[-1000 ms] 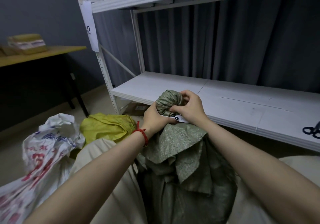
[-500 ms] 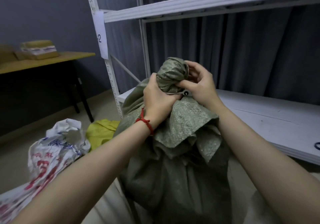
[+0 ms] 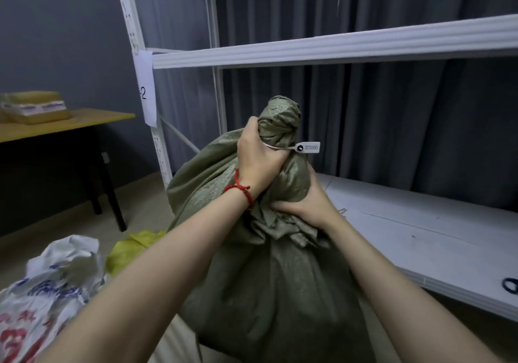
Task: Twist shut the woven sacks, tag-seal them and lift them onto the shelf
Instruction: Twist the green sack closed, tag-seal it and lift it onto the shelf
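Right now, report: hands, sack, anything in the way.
Left hand grips twisted neck of olive-green woven sack; right hand grips fabric below. White tag seal on. White shelf looks open.

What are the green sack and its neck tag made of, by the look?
The green sack looks like woven plastic: fine weave, dull sheen. The tag seems smooth white moulded plastic, with printed digits and a thin strap round the neck.

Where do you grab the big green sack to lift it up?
By the twisted neck of the green sack, right by the white tag, coming from the near side as the left hand does: it is narrow there. The right hand grips bunched cloth lower down.
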